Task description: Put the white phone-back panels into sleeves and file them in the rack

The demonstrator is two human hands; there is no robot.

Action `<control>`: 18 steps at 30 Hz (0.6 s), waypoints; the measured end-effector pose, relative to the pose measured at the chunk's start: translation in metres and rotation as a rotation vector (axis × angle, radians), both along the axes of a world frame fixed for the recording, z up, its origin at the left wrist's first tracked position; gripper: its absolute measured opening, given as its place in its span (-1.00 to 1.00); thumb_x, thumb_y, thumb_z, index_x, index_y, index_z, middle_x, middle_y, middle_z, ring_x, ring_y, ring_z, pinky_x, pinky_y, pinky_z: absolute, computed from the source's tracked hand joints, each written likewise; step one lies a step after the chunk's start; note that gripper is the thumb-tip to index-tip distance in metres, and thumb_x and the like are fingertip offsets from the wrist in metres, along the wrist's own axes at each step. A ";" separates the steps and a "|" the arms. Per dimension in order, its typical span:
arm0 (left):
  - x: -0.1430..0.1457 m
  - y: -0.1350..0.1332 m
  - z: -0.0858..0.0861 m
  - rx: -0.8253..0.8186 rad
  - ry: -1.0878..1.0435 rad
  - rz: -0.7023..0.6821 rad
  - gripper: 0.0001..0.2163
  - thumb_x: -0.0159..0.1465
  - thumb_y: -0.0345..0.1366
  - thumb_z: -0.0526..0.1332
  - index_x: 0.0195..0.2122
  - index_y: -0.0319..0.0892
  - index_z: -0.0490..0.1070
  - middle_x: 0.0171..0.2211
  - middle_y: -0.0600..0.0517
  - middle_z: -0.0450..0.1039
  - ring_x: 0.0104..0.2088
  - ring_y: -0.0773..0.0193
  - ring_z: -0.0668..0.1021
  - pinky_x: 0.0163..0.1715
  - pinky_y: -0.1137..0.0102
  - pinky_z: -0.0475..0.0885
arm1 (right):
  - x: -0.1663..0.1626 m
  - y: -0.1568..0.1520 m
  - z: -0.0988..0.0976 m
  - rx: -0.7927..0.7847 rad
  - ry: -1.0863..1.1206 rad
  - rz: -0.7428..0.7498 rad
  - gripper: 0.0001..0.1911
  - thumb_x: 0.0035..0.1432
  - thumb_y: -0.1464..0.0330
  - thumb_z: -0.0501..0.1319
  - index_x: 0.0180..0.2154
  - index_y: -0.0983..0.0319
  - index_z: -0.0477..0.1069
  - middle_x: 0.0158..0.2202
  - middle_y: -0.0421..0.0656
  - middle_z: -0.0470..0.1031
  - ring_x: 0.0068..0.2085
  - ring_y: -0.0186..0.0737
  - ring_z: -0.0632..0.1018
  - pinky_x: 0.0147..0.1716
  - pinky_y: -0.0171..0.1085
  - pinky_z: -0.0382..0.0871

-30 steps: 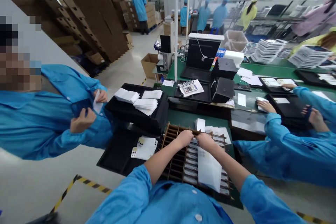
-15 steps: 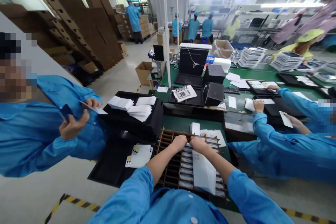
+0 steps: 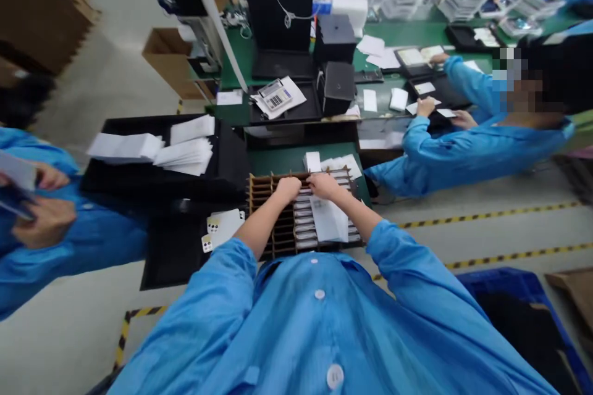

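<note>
My left hand (image 3: pixel 288 187) is closed at the far part of a brown divider tray (image 3: pixel 254 188). Close beside it, my right hand (image 3: pixel 323 185) is also closed, with its fingers bent down over a slot. Both hands' fingertips are hidden, and I cannot make out what lies between them. Thin wrapped pieces (image 3: pixel 304 220) fill a row of slots on the tray's right side, while slots on the left show dark gaps. A white flat sheet (image 3: pixel 331 222) with faint camera-like marks rests on top of the right slots, below my right wrist.
White panels with camera cutouts (image 3: pixel 225 226) lie on a black tray (image 3: pixel 169 253) at left. Stacked white sheets (image 3: pixel 125 147) top a black box. A calculator (image 3: pixel 278 97) sits on the green bench. Co-workers stand left and sit right; a blue crate (image 3: pixel 514 284) is behind at right.
My view has tilted downward, so more of the floor and my own coat shows. Both hands stay close together at the divider tray. The co-worker's hands at right have shifted.
</note>
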State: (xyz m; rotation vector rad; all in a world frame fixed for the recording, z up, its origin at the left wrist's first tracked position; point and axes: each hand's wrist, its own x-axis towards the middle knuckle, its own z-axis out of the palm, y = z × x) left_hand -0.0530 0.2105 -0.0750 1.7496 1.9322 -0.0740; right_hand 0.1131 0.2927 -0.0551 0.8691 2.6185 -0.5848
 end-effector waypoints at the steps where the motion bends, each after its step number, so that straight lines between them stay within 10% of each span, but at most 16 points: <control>1: 0.002 -0.006 -0.001 0.015 -0.004 0.013 -0.74 0.40 -0.45 0.15 -0.11 -0.33 0.66 -0.05 -0.39 0.62 0.08 -0.13 0.64 0.12 0.09 0.51 | 0.014 -0.001 -0.001 0.025 0.056 -0.096 -0.56 0.50 0.38 0.01 0.25 0.21 0.48 0.22 0.08 0.54 0.21 0.02 0.54 0.21 -0.15 0.38; 7: 0.060 -0.081 -0.013 0.160 -0.431 0.374 -0.65 0.38 -0.27 0.27 0.16 -0.24 0.56 0.07 -0.18 0.62 0.01 0.08 0.66 0.11 0.26 0.53 | 0.112 -0.051 -0.026 0.011 0.197 -0.730 -0.25 0.35 0.17 0.26 0.42 0.40 0.22 0.20 0.26 0.49 0.23 0.24 0.53 0.24 0.03 0.39; 13: 0.120 -0.095 -0.028 0.053 -0.547 0.467 -0.14 0.17 -0.21 0.48 0.46 -0.26 0.19 0.33 -0.39 0.35 0.34 -0.25 0.45 0.34 -0.02 0.34 | 0.111 -0.088 -0.052 -0.172 0.499 -0.915 -0.15 0.12 0.35 0.31 0.43 0.28 0.21 0.39 0.13 0.37 0.40 0.15 0.39 0.42 0.08 0.22; 18: 0.121 -0.097 -0.027 0.109 -0.763 0.542 0.21 -0.02 -0.03 0.60 0.54 -0.29 -0.03 0.40 -0.47 0.22 0.41 -0.36 0.33 0.36 -0.09 0.28 | 0.093 -0.102 -0.044 -0.485 0.747 -0.946 0.03 0.04 0.35 0.37 0.50 0.16 0.09 0.11 -0.02 0.58 0.01 -0.02 0.64 0.12 -0.01 0.55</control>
